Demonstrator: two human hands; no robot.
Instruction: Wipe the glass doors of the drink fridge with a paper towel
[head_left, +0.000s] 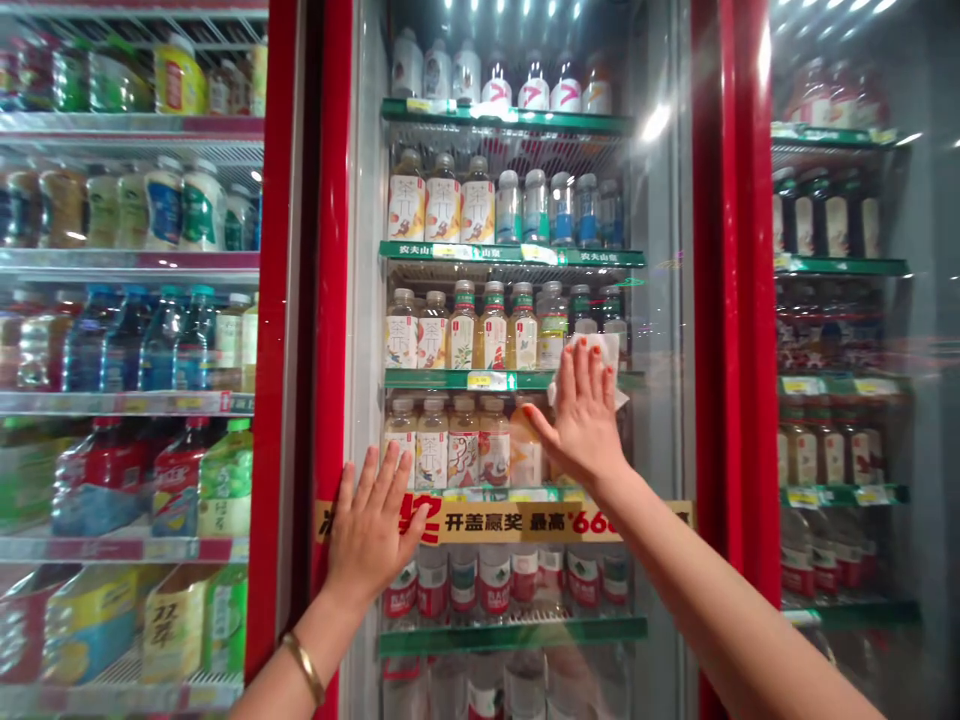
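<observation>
A glass door [517,560] with a red frame stands straight in front of me, closed over shelves of drinks. My right hand [583,415] presses a white tissue [600,352] flat against the glass, around the height of the third shelf. Its fingers are stretched out, and the palm hides part of the tissue. Lower down on the left, my left hand [375,520] lies spread on the door's left side, over the end of a yellow promotional strip [517,522]. It holds nothing, and a gold bangle [304,670] circles that wrist.
Behind the glass, bottles [442,205] stand in rows on shelves with green edges [487,253]. To the left is another cooler with packed shelves [135,263]. A third cooler [840,265] stands on the right. Light reflections [656,122] show on the glass.
</observation>
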